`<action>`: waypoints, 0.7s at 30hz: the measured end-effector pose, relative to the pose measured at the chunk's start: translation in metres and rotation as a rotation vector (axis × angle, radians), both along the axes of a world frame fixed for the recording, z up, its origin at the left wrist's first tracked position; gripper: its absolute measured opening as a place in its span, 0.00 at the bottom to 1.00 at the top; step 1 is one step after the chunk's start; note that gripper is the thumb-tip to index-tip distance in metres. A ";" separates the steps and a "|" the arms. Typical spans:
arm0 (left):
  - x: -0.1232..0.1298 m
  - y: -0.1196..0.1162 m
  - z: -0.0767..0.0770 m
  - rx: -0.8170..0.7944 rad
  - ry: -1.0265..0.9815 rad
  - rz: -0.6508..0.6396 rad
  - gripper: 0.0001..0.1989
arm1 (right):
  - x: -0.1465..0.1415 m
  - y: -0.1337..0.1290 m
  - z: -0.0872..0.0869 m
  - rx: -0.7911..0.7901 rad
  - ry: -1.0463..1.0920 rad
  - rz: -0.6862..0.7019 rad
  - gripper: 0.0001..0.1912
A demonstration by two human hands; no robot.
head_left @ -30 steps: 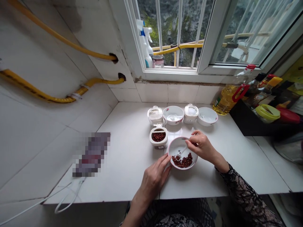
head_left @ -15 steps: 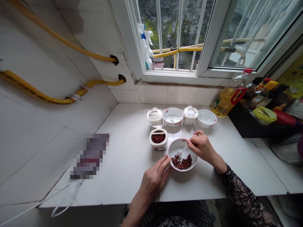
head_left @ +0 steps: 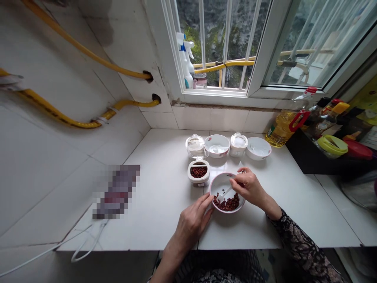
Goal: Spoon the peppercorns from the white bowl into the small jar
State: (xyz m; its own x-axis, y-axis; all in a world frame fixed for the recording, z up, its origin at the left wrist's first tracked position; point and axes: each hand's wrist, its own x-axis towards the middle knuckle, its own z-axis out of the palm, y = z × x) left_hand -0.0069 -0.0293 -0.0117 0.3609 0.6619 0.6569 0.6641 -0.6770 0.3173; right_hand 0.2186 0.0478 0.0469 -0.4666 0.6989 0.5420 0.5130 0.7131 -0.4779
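A white bowl with a floral rim [head_left: 218, 183] sits on the counter, holding reddish-brown peppercorns [head_left: 226, 203]. My left hand [head_left: 193, 225] rests against its near left rim. My right hand [head_left: 250, 188] is above the right side of the bowl, pinching the handle of a small white spoon [head_left: 226, 192]. The spoon's head dips into the bowl just above the grains. Behind the bowl stands a small white lidless container [head_left: 198, 173] holding similar reddish-brown grains. Neither hand touches it.
Along the back of the white tiled counter [head_left: 165, 204] stand a glass lidded jar [head_left: 195, 146], two white bowls, and a white lidded jar [head_left: 238, 144]. A cooking oil bottle [head_left: 281, 127] and a black tray of bottles stand to the right. A pixelated object lies at left.
The spoon head has shifted slightly left within the bowl, with my right hand still on the handle. The whole view has drifted a little. My left hand stays on the bowl.
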 end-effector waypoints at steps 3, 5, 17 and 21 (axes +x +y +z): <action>0.000 0.000 -0.001 -0.006 -0.003 -0.005 0.19 | 0.003 0.001 -0.001 -0.067 0.037 -0.050 0.23; 0.000 0.000 -0.001 -0.004 -0.006 -0.007 0.20 | 0.004 0.002 -0.001 -0.076 0.045 -0.070 0.23; -0.001 0.001 -0.002 -0.006 -0.015 -0.013 0.19 | -0.010 -0.002 -0.006 0.115 -0.061 -0.079 0.21; 0.000 0.001 -0.002 -0.004 -0.010 -0.003 0.19 | -0.012 -0.004 -0.007 0.015 -0.018 -0.073 0.22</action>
